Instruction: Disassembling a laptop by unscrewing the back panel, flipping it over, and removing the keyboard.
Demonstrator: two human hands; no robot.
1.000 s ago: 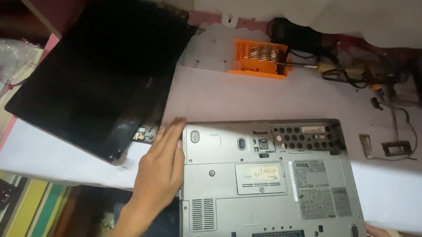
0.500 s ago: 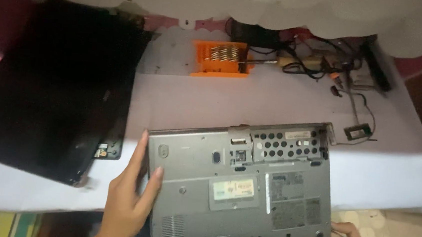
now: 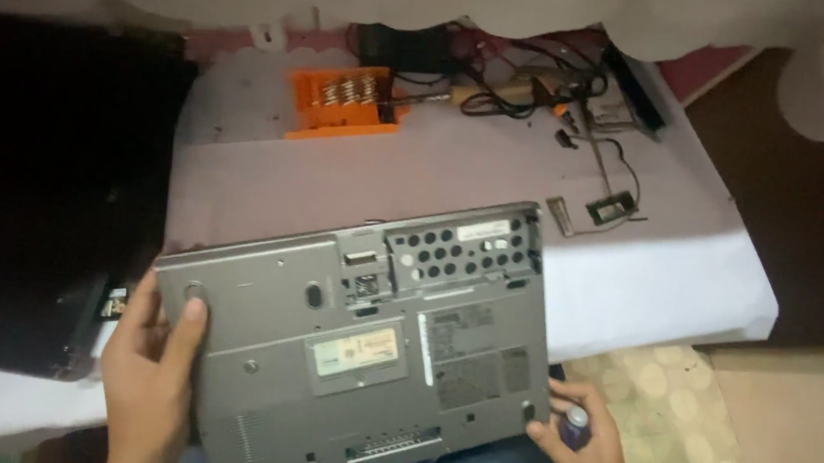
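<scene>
A grey laptop base [image 3: 354, 340] lies upside down on my lap, its far edge against the white table [image 3: 624, 278]. My left hand [image 3: 151, 368] grips its left edge, thumb pressed on the underside near a round foot. My right hand [image 3: 581, 451] touches the base's lower right corner and holds a small tool with a blue handle [image 3: 574, 423]; its tip is hidden. A label and vent holes show on the base.
A large black panel [image 3: 42, 202] lies on the table to the left. An orange bit holder [image 3: 344, 104] sits at the back, with tangled cables and small parts [image 3: 560, 96] to its right. Patterned floor [image 3: 692, 410] shows at lower right.
The view has swung to the right and closer. My left hand slid from the underside to the base's left edge. My right hand stays at the lower right corner.
</scene>
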